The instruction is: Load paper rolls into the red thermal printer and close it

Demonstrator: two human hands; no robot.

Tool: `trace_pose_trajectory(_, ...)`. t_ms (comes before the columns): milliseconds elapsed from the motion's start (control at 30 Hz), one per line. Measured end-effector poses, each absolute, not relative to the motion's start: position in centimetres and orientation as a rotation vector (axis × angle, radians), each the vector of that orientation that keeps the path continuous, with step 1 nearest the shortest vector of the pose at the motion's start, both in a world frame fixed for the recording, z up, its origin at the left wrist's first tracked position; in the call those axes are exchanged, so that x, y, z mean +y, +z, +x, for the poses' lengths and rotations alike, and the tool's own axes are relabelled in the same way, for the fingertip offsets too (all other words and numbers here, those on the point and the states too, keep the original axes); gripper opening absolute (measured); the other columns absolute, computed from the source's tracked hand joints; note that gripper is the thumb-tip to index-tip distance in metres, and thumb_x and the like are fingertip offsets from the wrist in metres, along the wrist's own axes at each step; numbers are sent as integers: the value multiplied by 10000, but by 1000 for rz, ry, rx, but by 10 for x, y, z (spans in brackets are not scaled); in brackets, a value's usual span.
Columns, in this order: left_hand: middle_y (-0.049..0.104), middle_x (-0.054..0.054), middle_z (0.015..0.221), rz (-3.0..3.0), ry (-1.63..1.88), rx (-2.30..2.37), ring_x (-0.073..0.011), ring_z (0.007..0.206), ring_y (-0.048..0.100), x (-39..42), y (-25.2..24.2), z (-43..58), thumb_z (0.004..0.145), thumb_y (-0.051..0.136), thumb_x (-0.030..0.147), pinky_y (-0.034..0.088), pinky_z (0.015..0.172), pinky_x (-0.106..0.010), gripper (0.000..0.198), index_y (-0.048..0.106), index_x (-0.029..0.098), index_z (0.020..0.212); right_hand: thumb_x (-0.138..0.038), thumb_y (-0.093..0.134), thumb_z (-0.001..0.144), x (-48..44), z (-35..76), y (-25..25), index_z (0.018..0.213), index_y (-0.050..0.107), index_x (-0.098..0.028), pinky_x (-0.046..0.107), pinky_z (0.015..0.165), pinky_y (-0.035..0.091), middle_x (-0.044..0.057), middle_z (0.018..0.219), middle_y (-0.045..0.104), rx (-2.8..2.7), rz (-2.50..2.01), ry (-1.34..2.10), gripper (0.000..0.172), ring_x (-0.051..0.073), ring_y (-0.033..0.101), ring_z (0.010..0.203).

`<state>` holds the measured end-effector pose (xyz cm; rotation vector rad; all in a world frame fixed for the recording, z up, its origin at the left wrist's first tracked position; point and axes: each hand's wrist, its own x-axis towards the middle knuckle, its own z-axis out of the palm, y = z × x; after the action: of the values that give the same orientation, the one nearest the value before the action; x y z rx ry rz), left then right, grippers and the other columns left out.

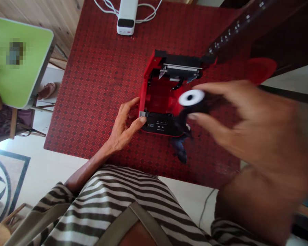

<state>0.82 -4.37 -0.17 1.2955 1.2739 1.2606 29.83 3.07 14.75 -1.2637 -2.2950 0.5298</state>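
Thumb and fingers of the right hand pinch a blurred roll with a white, ring-shaped end, held over the right side of an open red-and-black plastic box. Against the box's left front corner rests the left hand, thumb and forefinger touching; whether it clamps, I cannot tell. The box sits on a red, diamond-patterned tabletop.

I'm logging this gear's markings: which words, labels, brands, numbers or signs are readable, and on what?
None can be read.
Panel of the red machine: several small white marks, too small and blurred to read.
White box: no legible lettering; the tiny marks by its ports are too small.
White roll in the right hand: motion-blurred, no print discernible.
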Motion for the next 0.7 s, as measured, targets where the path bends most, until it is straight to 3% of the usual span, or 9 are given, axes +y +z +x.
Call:
trace_pose_trajectory(100, 802, -154, 1736, 1303, 1267, 1256, -428, 1627, 757, -44, 1, 7, 1220, 777, 855, 636, 1360, -644, 737, 756, 371, 1775, -174, 751, 1098, 46, 263, 123, 1291, 877, -262, 657, 1172, 752, 136, 1277, 940, -2546, -1090, 379, 247, 432, 885, 1271)
trace_pose_trajectory(200, 804, -152, 1739, 1315, 1277, 1251, -413, 1611, 768, -43, 2, 7, 1239, 769, 827, 631, 1368, -632, 706, 769, 359, 1768, -109, 683, 1078, 52, 244, 108, 1161, 831, -264, 666, 1154, 731, 170, 1204, 906, -2652, -1199, 318, 229, 458, 852, 1278)
trace_pose_trajectory(500, 848, -130, 1661, 1333, 1276, 1268, -400, 1520, 788, -41, 0, 6, 1248, 735, 838, 660, 1289, -599, 679, 789, 369, 1736, -190, 708, 1112, 77, 240, 81, 939, 717, -325, 582, 1099, 709, 115, 995, 850, -2619, -1226, 400, 220, 407, 826, 1186)
trace_pose_trajectory(700, 850, -120, 1618, 1303, 1266, 1277, -395, 1436, 799, -42, 2, 6, 1236, 741, 864, 684, 1219, -595, 680, 801, 391, 1721, -272, 745, 1076, 94, 238, 55, 976, 754, -312, 535, 949, 710, 100, 1001, 835, -2626, -1247, 347, 108, 343, 800, 925)
